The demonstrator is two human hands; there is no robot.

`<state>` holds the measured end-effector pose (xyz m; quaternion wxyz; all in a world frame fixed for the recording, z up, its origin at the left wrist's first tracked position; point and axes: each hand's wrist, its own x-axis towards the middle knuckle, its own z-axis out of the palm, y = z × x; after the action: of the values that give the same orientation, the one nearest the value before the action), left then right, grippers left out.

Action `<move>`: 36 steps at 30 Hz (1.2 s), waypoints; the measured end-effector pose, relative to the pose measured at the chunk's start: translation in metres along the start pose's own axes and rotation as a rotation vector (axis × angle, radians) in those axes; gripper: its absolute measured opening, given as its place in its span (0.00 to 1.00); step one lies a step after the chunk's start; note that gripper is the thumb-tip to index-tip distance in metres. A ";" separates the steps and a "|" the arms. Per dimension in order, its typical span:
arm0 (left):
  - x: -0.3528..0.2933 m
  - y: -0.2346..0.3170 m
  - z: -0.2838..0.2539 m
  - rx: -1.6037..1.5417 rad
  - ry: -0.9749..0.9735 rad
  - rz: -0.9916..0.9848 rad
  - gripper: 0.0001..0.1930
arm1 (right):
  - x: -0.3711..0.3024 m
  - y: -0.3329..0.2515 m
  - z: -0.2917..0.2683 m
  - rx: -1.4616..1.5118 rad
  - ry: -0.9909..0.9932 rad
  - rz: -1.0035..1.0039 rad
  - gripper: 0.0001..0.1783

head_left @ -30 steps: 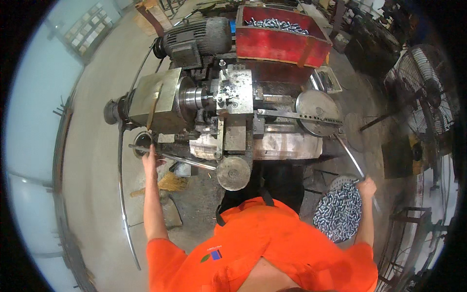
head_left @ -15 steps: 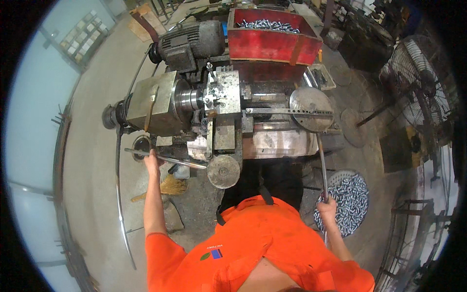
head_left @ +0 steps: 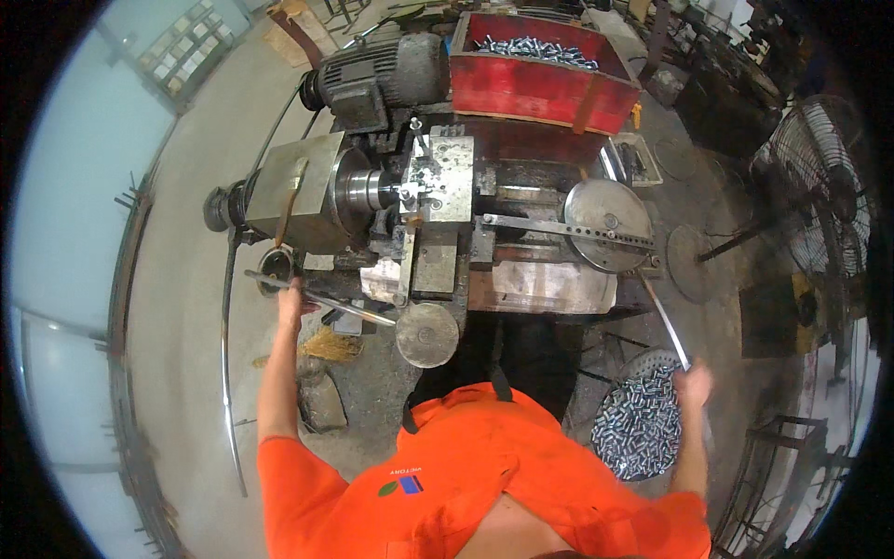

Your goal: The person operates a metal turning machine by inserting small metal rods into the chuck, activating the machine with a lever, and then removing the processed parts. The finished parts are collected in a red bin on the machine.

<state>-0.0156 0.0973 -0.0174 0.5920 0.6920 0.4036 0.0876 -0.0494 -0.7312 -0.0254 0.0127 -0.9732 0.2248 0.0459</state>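
Note:
My left hand (head_left: 292,300) is closed around a long metal lever (head_left: 352,312), which runs from a round disc (head_left: 427,334) at the front of a lathe-like machine (head_left: 438,182). Further right, my right hand (head_left: 693,384) grips the lower end of another metal lever (head_left: 665,321). That one slants down from beneath a large round plate (head_left: 609,225), to which a perforated flat bar (head_left: 549,226) is attached. Between spindle (head_left: 363,191) and tool block, the small workpiece, if any, is too small to make out.
A basket of short metal parts (head_left: 638,424) stands on the floor below my right hand. Behind the machine are a red bin (head_left: 540,88) of similar parts and an electric motor (head_left: 386,79). A floor fan (head_left: 819,186) stands right; a straw brush (head_left: 331,345) lies left.
My right hand has swung its lever outward to the right. The large plate and perforated bar have turned slightly. My left hand keeps its hold; the view has shifted a little.

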 end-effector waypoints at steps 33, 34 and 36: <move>0.018 -0.122 0.019 1.524 -0.269 0.272 0.22 | -0.034 -0.160 0.013 0.627 0.087 -0.361 0.30; 0.012 -0.123 0.020 1.455 -0.222 0.228 0.22 | -0.026 -0.170 -0.010 0.591 0.112 -0.393 0.28; 0.002 -0.128 0.025 1.306 -0.128 0.145 0.24 | -0.009 -0.198 -0.052 0.592 0.178 -0.493 0.25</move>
<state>-0.0569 0.0765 -0.1392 0.0661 0.9381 0.2904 -0.1768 0.0337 -0.5518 0.0279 0.2839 -0.9525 -0.0118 -0.1097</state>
